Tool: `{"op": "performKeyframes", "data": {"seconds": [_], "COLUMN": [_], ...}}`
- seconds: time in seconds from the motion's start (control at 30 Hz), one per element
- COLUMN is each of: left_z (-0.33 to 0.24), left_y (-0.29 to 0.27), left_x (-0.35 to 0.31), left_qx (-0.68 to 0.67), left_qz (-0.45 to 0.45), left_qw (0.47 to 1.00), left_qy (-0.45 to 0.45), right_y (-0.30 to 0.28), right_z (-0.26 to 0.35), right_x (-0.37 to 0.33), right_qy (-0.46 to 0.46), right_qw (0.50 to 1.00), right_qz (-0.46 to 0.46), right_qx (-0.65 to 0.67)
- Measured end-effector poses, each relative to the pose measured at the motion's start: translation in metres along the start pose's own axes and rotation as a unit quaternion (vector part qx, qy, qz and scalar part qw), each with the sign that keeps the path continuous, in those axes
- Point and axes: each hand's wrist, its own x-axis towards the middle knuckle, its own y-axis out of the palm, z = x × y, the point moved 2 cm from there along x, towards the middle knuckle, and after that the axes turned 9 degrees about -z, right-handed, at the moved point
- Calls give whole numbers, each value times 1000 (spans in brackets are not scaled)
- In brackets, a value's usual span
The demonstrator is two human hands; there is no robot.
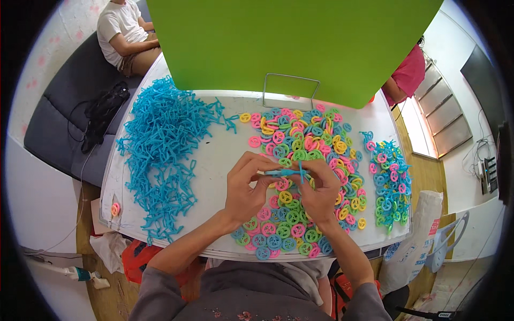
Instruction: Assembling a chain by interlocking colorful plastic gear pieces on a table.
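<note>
My left hand (pixel 246 187) and my right hand (pixel 320 191) meet above the white table (pixel 214 155), both pinching one blue plastic stick piece (pixel 286 172) held level between them. Under and behind the hands lies a heap of small plastic wheels (pixel 302 144) in pink, yellow, green and blue. On the table's left side sprawls a big pile of blue stick pieces (pixel 163 150). At the right edge lies a smaller pile of blue sticks with wheels on them (pixel 391 182).
A green board (pixel 289 43) on a wire stand (pixel 292 88) rises at the table's far side. One person sits on a dark sofa (pixel 59 123) at the back left; another in a pink top (pixel 409 72) is at the back right. A white bag (pixel 417 241) hangs beside the table.
</note>
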Motion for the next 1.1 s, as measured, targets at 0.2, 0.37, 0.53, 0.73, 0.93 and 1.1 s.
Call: {"op": "performKeyframes", "data": {"seconds": [0.2,0.37,0.53,0.73,0.93,1.1], "left_z": [6,7,15,5,-20,-9], "left_y": [0,3,8,6,6,-8], "left_x": [0,-2,-2,-3,7,15], "left_qx": [-69,-97,-76,-29,-60,-74], "left_qz": [16,20,3,45,-23,-19], "left_qw": [993,986,992,993,994,980], "left_qy": [-98,-131,-105,-103,-90,-181], "right_y": [2,-2,-8,-9,-79,-224], "right_z": [-2,-7,-16,-3,36,-3], "right_x": [0,0,1,3,40,99], "right_qy": [27,78,54,143,91,22], "right_qw": [999,995,998,989,993,903], "right_qz": [8,29,28,2,-51,-137], "right_qx": [22,48,-20,47,-60,-407]}}
